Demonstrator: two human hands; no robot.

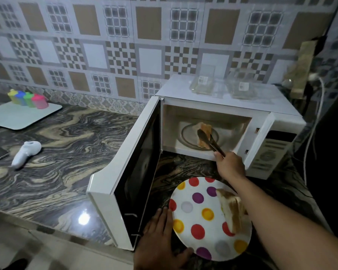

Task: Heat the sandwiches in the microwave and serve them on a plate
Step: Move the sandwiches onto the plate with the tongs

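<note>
A white microwave oven (219, 98) is being kept on the dark marbled stone worktop (57, 152), with its door (129, 178) swung fully open to the left. Inside the cavity, a toasted sandwich (204, 131) is lying on the round glass turntable (189, 137), and it is being clamped between the tips of a pair of dark metal tongs (210, 141). The tongs are being gripped at their rear end by the right hand (229, 164), with the fingers curled around the handles, just in front of the oven opening. A round white plate with coloured polka dots (199, 221) is being held in front of the microwave, below the open door; its left rim is being held by the left hand (160, 240), with the fingers laid along the edge and the thumb at the lower rim. A second sandwich (231, 209) is already lying on the right part of this plate, partly hidden by the right forearm. Two clear plastic containers (222, 84) are being kept on top of the microwave. Further left on the worktop, a white handheld device (25, 152) is lying, and a pale tray (18, 117) is carrying small coloured cups (28, 98) near the tiled wall.
</note>
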